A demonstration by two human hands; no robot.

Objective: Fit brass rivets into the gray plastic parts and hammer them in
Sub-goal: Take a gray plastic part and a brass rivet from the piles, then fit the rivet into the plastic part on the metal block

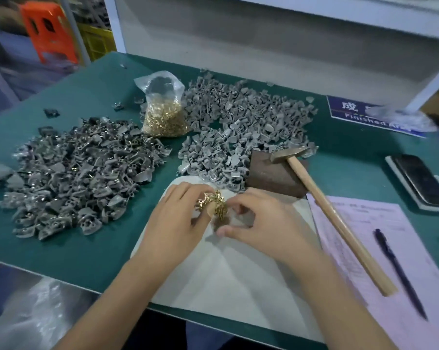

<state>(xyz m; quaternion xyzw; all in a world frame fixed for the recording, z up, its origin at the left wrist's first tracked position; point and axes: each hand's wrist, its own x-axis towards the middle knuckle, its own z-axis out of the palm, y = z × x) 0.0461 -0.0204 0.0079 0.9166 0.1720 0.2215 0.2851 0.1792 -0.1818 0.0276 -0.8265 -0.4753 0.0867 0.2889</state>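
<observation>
My left hand [178, 218] cups a small heap of brass rivets [214, 204] over the white cloth [226, 274]. My right hand [258, 221] pinches at the same heap with thumb and forefinger; what it grips is blurred, possibly a gray part. A clear bag of brass rivets [164, 109] stands at the back. Gray plastic parts lie in two piles: a darker one [74, 178] on the left and a lighter one [238, 127] behind my hands. The hammer [332, 210] rests with its head on a brown block [271, 175].
The table [87, 248] is covered in green. A pink paper form [380, 248] with a dark pen [397, 271] lies at the right, a phone [420, 180] beyond it. A blue "Finished Area" sign [359, 114] sits at the back right.
</observation>
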